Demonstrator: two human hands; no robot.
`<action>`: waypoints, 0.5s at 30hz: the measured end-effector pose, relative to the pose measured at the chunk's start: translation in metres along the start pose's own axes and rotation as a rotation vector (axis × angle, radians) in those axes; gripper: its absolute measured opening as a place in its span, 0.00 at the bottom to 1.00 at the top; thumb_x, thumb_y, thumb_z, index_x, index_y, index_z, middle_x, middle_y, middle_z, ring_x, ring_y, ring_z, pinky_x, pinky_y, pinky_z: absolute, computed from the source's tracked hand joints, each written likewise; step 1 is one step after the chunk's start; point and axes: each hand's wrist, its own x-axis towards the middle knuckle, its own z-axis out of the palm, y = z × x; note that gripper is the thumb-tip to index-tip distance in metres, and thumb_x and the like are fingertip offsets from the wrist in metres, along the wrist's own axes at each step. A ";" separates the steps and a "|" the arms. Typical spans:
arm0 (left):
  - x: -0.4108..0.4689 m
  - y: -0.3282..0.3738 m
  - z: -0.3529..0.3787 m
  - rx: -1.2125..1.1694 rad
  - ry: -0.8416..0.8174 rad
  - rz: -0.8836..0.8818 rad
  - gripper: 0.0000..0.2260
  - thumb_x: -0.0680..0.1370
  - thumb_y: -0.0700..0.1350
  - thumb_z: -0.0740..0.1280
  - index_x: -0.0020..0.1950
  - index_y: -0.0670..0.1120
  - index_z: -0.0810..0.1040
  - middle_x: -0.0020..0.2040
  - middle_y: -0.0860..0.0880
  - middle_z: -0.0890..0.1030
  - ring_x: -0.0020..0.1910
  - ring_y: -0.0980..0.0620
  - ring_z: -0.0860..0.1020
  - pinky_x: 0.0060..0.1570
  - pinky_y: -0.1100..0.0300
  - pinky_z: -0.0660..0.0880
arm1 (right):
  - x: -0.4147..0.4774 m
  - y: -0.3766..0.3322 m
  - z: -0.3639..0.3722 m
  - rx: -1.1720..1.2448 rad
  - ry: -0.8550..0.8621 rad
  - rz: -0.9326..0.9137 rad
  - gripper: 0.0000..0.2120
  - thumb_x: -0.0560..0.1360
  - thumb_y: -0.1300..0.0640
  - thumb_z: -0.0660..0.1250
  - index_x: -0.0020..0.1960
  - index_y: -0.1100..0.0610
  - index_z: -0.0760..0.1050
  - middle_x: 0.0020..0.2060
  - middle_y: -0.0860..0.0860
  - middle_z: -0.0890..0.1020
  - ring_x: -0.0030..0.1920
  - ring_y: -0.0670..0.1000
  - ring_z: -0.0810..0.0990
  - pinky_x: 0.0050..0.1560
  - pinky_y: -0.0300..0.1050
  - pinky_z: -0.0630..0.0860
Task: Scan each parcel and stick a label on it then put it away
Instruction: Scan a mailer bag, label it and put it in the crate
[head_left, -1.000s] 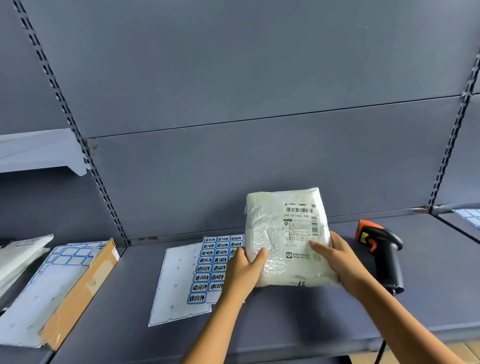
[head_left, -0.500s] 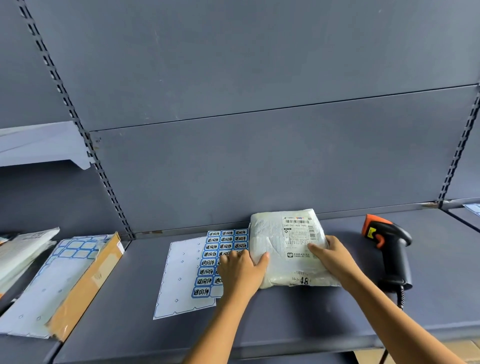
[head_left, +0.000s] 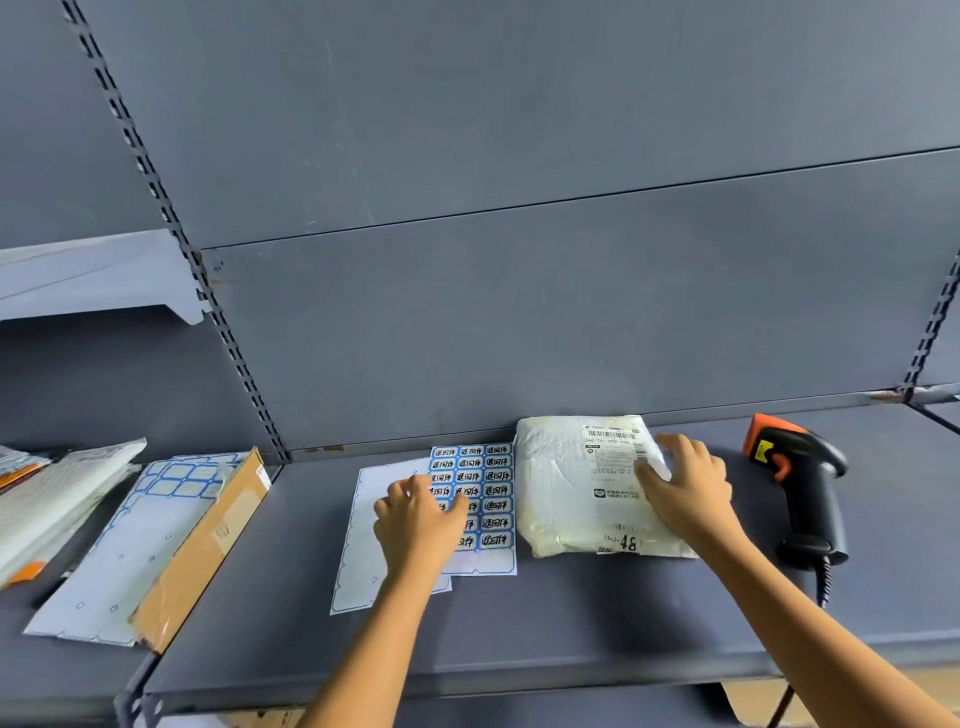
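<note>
A grey metal shelf (head_left: 571, 623) with a slotted back panel (head_left: 519, 312) is shown, and the parcel is carried on it. Well to the left of the parcel, a flat brown box (head_left: 208, 551) is laid, with a mostly used sheet (head_left: 130, 551) on top of it. Further left of the parcel, a stack of mailers (head_left: 52, 499) is piled.

The parcel (head_left: 566, 499), a white plastic bag, is laid flat on the shelf, close to the back panel, printed side up. Just left of the parcel, at its edge, a label sheet (head_left: 493, 493) of blue-bordered labels is placed. It overlaps a bare backing sheet (head_left: 358, 545) that is further left of the parcel. To the right of the parcel, apart from it, a black and orange scanner (head_left: 800, 483) is laid down, with its cable led off to the front.

The right hand (head_left: 685, 493) is rested on the right part of the parcel. Its grip is apart, the fingers are spread over the surface, and nothing is clasped. The left hand (head_left: 418, 519) is set on the label sheet left of the parcel, with the fingers bent and the tips pressed on the labels. Its grip is apart, and nothing is seen to be pinched.

A shipping label (head_left: 615, 457) with a barcode is stuck on the parcel's far right part, and "48" (head_left: 627, 543) is written near the parcel's front edge.
</note>
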 end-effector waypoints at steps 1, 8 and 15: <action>0.004 -0.005 -0.003 0.026 -0.044 -0.012 0.23 0.76 0.58 0.63 0.66 0.47 0.69 0.66 0.46 0.70 0.65 0.42 0.65 0.60 0.53 0.67 | -0.001 -0.005 0.003 -0.025 0.004 -0.038 0.20 0.77 0.51 0.64 0.68 0.54 0.69 0.66 0.54 0.71 0.66 0.59 0.64 0.62 0.52 0.61; 0.004 -0.014 -0.006 0.140 -0.176 0.021 0.27 0.73 0.62 0.64 0.65 0.46 0.67 0.65 0.46 0.70 0.65 0.43 0.65 0.60 0.54 0.66 | -0.006 -0.043 0.033 -0.157 -0.072 -0.251 0.16 0.76 0.53 0.64 0.63 0.52 0.74 0.61 0.52 0.75 0.63 0.58 0.69 0.59 0.47 0.64; 0.002 0.021 -0.001 -0.025 -0.126 0.164 0.23 0.77 0.60 0.60 0.66 0.46 0.69 0.64 0.46 0.73 0.63 0.43 0.66 0.60 0.53 0.66 | 0.000 -0.028 0.021 -0.151 0.054 -0.178 0.16 0.74 0.56 0.66 0.61 0.55 0.75 0.59 0.56 0.76 0.60 0.60 0.71 0.57 0.50 0.68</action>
